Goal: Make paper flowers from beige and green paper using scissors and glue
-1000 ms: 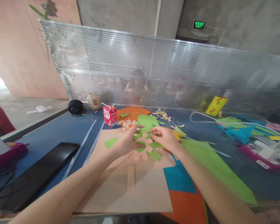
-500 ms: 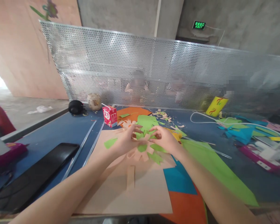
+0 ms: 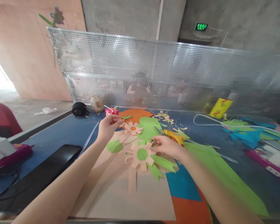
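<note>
Right hand (image 3: 166, 147) fingers pinch the edge of the paper flower (image 3: 140, 155) lying mid-tabletop (image 3: 60, 133) on the tan sheet (image 3: 121, 193); left hand (image 3: 108, 125), loosely curled and empty, hovers near the red carton (image 3: 112, 111) toward the far edge.

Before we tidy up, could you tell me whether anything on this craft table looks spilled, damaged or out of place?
Nothing looks damaged or spilled. Paper scraps lie scattered across the far blue table, and a white cable trails loosely among them. The right hand touches the paper flower; the left hand is raised.
</note>
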Demonstrator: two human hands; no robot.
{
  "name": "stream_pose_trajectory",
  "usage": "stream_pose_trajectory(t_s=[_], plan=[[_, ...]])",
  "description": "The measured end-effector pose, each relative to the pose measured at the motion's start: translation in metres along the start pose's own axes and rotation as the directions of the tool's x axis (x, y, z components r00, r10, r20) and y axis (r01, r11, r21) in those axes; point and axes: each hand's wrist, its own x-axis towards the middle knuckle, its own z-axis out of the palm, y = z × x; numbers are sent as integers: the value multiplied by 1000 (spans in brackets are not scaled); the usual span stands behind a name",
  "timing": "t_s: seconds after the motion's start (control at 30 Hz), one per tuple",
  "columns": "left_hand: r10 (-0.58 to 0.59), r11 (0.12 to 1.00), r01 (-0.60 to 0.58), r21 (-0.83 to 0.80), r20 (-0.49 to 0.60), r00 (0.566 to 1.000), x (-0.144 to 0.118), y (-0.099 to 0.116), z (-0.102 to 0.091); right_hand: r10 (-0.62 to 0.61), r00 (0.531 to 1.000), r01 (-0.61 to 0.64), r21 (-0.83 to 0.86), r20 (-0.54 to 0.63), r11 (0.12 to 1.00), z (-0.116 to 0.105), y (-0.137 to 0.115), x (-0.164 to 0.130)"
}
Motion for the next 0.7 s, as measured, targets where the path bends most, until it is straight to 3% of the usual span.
stream_pose_trajectory(t_s=[0.1,0.27,0.33,0.4,0.47,0.5,0.53,0.57,0.6,0.63,0.67,0.7], plan=[[45,997,-48,67,39,998,0,-3,1,-27,999,29,65,-27,997,2,-3,1],[56,992,-65,110,84,995,-2,0,3,-131,982,172,367,-134,914,3,-10,2],[1,1000,-2,9,87,996,-4,4,6,-165,970,230,452,-180,862,2,-12,2],[-45,977,72,-200,133,990,-8,11,8,-179,961,266,517,-212,814,0,-14,2],[-25,904,141,-403,281,959,-15,23,9,-194,952,298,561,-238,773,-1,-16,3],[23,876,182,-448,415,909,-20,29,8,-200,947,312,576,-251,755,-2,-18,3],[86,865,215,-454,556,827,-26,36,7,-201,942,326,588,-269,741,-3,-19,3],[157,864,248,-437,704,692,-31,42,6,-195,938,334,595,-287,731,-4,-20,4],[185,881,301,-364,853,489,-36,46,6,-184,934,339,601,-305,724,-5,-21,5],[124,922,336,-191,970,210,-40,49,5,-175,930,344,604,-322,719,-6,-21,5],[48,939,342,-45,999,0,-43,50,5,-167,927,348,603,-336,718,-6,-21,6],[-15,945,324,47,995,-101,-44,48,5,-164,924,352,600,-346,719,-6,-21,6]])
